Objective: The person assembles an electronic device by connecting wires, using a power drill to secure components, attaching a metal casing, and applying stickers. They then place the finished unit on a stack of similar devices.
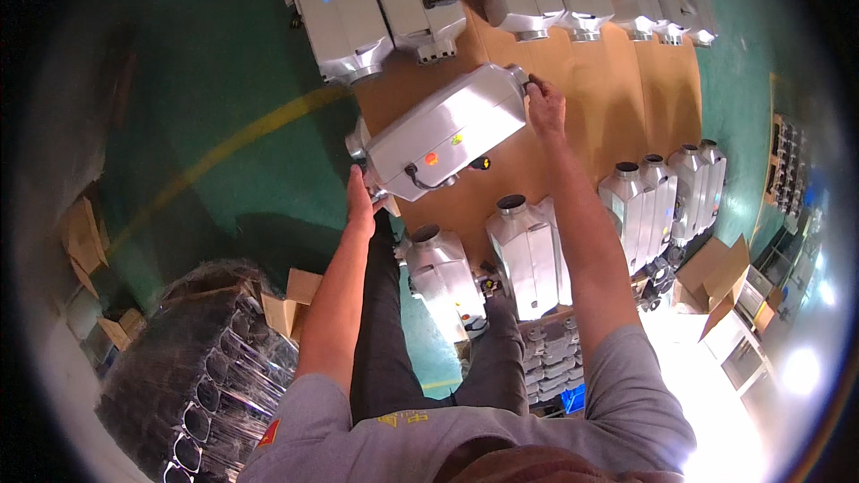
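Observation:
A silver, box-shaped air heater (465,121) is held tilted between my two hands, its right end higher in the picture. It has round ducts at its ends, orange and yellow-green dots and a short black cable on the near side. My left hand (361,204) is closed at its lower left end, with the thumb up along the end. At the opposite end my right hand (546,107) grips near the round outlet, fingers curled. Brown cardboard (582,98) lies below the heater; whether the heater touches it, I cannot tell.
Along the far edge of the cardboard lie several similar heaters (340,9). Others stand upright on the near side, one heater (438,268) close to my legs. Open cardboard boxes (716,282) sit at the right. A plastic-wrapped stack (179,367) is at the lower left.

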Tool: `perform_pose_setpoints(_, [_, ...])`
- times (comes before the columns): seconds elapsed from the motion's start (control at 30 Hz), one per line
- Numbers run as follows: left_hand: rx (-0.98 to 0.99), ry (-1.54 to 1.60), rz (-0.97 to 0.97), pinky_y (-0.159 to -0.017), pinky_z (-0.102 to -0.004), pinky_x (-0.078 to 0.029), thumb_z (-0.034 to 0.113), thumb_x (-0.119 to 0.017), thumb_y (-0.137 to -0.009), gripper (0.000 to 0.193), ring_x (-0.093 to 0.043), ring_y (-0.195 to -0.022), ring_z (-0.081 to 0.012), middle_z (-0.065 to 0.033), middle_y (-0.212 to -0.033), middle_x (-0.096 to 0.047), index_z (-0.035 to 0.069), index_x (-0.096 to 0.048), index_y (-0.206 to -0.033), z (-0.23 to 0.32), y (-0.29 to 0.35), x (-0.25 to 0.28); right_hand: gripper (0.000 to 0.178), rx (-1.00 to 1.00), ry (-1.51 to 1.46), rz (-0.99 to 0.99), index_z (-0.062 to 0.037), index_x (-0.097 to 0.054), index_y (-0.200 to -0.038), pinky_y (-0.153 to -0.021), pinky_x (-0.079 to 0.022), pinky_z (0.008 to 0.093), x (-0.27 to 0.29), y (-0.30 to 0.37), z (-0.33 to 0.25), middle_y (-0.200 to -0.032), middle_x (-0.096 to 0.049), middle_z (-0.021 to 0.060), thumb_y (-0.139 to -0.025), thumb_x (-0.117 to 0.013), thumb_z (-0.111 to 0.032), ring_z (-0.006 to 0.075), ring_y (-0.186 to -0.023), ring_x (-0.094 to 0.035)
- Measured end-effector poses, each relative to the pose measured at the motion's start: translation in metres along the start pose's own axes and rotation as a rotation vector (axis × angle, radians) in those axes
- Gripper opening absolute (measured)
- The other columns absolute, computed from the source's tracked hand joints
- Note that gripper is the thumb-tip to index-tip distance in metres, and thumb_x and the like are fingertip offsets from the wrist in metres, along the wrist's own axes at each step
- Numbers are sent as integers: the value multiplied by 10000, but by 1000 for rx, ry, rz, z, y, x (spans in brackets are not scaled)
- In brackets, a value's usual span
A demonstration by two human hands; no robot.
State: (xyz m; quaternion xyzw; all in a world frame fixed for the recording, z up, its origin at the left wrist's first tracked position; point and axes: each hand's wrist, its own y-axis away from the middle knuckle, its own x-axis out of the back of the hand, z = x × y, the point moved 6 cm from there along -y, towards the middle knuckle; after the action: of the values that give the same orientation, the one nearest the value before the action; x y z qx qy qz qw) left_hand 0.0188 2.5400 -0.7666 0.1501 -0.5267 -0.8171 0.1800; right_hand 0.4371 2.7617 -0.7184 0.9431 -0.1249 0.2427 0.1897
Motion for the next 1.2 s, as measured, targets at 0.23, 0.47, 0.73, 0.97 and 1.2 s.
perform_pose_setpoints(0.23, [-80, -109, 117, -985, -413, -475, 653, -470, -980, 637, -579, -1144, -218, -61, -1288, -610, 142, -548, -1352, 23, 42, 5, 428, 72, 114, 128, 23, -639, -1291, -1001, -504, 366, 35, 41, -35, -1237, -699, 205, -938, -616, -217, 283, -1162, -673])
perform_pose_setpoints(0.47, [-173, -524, 173, -726, -380, -523, 383, -579, -975, 362, -647, -836, -215, -67, -932, -683, 72, -686, -1126, -36, 77, 142, 303, -43, 173, 152, 15, -684, -1180, -897, -529, 374, 154, 263, -67, -1056, -730, 193, -953, -631, -179, 256, -995, -697])
perform_pose_setpoints(0.73, [19, -895, -113, -657, -358, -520, 283, -634, -924, 270, -646, -736, -197, -67, -873, -691, 35, -706, -1004, -76, 246, 199, 270, -520, 412, 147, 19, -731, -1080, -576, -528, 331, 299, 662, 48, -788, -694, 95, -885, -648, -149, 183, -627, -655])
perform_pose_setpoints(0.97, [3, -629, 1, -461, -272, -413, 257, -589, -984, 184, -504, -520, -115, 4, -703, -566, 92, -614, -908, -72, 396, 223, 198, -497, -9, -323, -21, -695, -843, -495, -482, 316, 287, 648, 46, -690, -640, 36, -888, -651, -209, 130, -559, -584])
perform_pose_setpoints(1.2, [-78, -1258, -388, -463, -341, -467, 295, -620, -944, 308, -589, -539, -173, -64, -659, -612, 34, -643, -782, -125, 389, 285, 323, -511, -526, 216, 25, -658, -1229, -615, -531, 279, 404, 692, 36, -936, -705, 53, -966, -637, -162, 117, -728, -643])
